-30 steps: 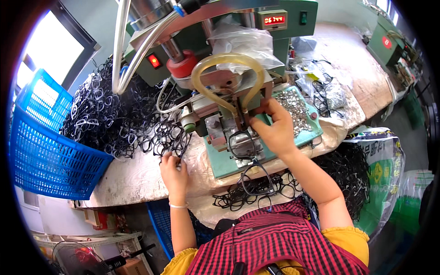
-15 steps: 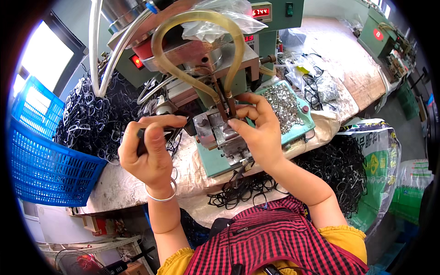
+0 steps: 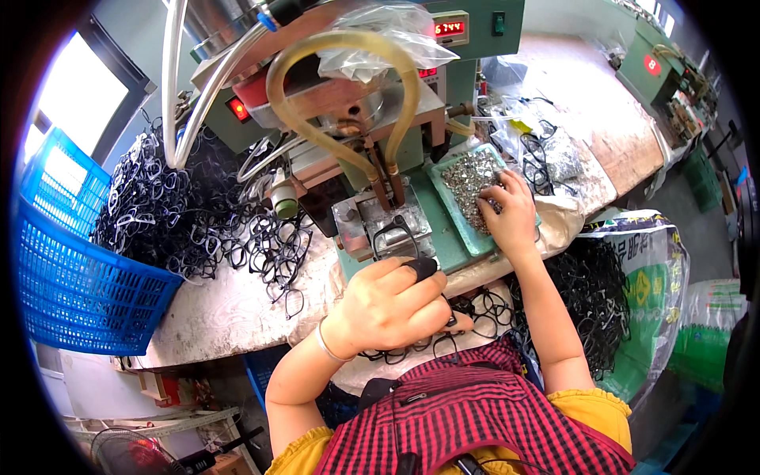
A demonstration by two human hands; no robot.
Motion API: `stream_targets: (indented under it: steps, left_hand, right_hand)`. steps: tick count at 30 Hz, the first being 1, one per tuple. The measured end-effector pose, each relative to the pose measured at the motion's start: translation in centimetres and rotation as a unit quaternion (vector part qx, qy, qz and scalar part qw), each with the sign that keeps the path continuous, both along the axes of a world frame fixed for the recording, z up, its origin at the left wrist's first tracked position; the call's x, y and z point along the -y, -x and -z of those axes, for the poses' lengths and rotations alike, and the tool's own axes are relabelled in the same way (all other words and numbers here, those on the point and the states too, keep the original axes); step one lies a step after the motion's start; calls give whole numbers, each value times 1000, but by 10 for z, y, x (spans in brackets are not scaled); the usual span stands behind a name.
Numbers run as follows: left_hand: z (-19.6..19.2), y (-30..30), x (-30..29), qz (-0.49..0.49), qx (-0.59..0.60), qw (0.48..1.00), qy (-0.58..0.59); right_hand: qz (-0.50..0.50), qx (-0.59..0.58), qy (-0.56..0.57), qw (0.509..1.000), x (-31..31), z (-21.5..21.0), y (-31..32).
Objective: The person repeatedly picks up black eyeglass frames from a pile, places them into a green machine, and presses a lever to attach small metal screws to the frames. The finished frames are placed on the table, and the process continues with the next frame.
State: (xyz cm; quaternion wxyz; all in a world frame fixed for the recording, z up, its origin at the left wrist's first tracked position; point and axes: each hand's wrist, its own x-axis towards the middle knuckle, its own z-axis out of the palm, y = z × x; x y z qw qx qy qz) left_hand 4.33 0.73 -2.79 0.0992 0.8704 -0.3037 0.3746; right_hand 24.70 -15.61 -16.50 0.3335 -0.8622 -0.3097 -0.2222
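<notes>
My left hand [image 3: 393,305] is closed, palm down, in front of the metal fixture [image 3: 360,226] of a bench machine. It grips a black eyeglass frame [image 3: 393,229], one rim of which reaches over the fixture below two copper-coloured electrode arms [image 3: 386,190]. A black cover [image 3: 422,268] sits on one finger. My right hand [image 3: 513,212] has its fingers bent down onto small shiny metal parts [image 3: 473,182] in a light green tray [image 3: 477,244]; whatever is between the fingertips is too small to make out.
Black eyeglass frames [image 3: 162,210] are heaped at left beside blue baskets [image 3: 95,277]. More frames [image 3: 586,301] lie near a printed sack [image 3: 661,293] at right. A yellowish hose [image 3: 412,95] loops above the fixture. A plastic bag [image 3: 384,43] hangs on the machine.
My left hand has moved right and nearer to me, bringing the eyeglass frame to the fixture. My right hand has left the electrode arms and moved right, into the tray.
</notes>
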Motion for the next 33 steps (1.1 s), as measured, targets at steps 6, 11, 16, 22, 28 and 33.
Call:
stream_targets:
  steps: [6, 11, 16, 22, 28, 33]
  left_hand:
    - [-3, 7, 1, -26, -32, 999, -12]
    - [7, 27, 1, -42, -58, 997, 14]
    - [63, 138, -43, -400, 94, 903, 126]
    - [61, 183, -111, -571, 14, 739, 357]
    - [116, 124, -114, -655, -185, 704, 203]
    - [161, 115, -149, -682, -183, 690, 159]
  right_hand:
    - [-62, 77, -56, 993, -43, -13, -7]
    - [-26, 69, 80, 994, -74, -8, -13]
    - [-70, 78, -95, 990, -16, -6, 3]
    - [-52, -324, -448, 831, -2, 3, 1]
    - [-137, -318, -348, 871, -50, -12, 5]
    - [-74, -222, -240, 942, -16, -23, 22]
